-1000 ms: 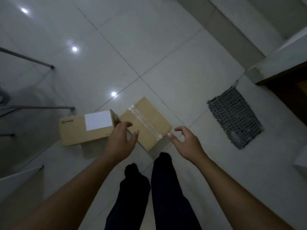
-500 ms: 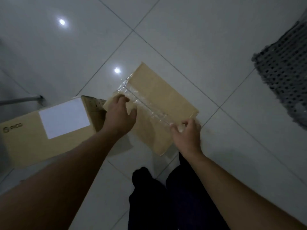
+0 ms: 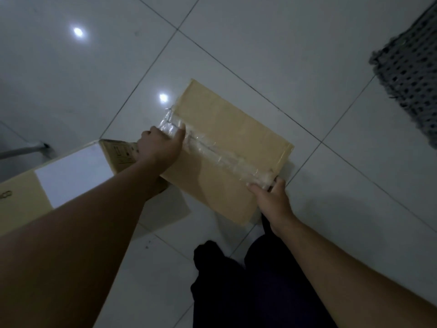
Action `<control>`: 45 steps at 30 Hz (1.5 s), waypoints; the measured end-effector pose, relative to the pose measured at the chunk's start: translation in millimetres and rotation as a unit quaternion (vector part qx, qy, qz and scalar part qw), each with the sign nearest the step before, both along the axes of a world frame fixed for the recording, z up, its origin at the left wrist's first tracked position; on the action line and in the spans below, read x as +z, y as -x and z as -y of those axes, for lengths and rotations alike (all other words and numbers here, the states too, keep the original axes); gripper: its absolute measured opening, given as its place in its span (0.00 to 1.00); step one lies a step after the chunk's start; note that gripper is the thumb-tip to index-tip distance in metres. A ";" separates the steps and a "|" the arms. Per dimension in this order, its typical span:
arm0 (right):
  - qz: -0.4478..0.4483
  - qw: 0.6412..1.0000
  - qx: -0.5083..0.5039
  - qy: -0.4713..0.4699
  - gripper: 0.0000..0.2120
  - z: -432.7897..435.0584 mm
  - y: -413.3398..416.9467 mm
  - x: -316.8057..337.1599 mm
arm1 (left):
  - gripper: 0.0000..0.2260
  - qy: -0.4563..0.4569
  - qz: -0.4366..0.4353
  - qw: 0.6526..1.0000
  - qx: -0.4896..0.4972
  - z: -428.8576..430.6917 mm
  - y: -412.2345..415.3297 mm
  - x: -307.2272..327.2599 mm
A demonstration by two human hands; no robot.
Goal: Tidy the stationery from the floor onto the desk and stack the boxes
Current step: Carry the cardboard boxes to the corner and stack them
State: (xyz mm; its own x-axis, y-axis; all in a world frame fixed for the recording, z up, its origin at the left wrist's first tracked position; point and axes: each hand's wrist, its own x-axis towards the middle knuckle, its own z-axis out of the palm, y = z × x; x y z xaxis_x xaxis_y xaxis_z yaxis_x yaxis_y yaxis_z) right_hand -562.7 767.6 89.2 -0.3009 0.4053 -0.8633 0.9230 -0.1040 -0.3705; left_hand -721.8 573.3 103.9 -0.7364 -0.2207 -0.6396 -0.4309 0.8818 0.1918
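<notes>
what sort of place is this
Probably an indoor room in a home or small office; I cannot tell which. Glossy white floor tiles reflect ceiling lights, a grey woven mat lies at the right edge, and a metal furniture leg shows at the left.

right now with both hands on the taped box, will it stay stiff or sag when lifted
Probably stiff: the taped box is sealed cardboard with flat faces. The left hand and right hand grip opposite ends, so it should lift level. The crinkled glossy tape at both grips may feel slippery.
</notes>
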 end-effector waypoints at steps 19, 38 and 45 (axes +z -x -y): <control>-0.217 0.962 -0.138 0.092 0.14 -64.1 2.0 333.1 | 0.15 -0.184 -0.080 0.972 0.119 19.2 -62.2 328.9; -0.275 0.892 0.266 0.240 0.31 -57.2 35.2 611.3 | 0.25 -0.312 -0.299 0.836 0.339 55.2 -196.2 590.7; -0.230 0.806 0.466 0.282 0.32 -26.9 48.9 625.0 | 0.23 -0.264 -0.328 0.757 0.500 42.1 -285.3 593.5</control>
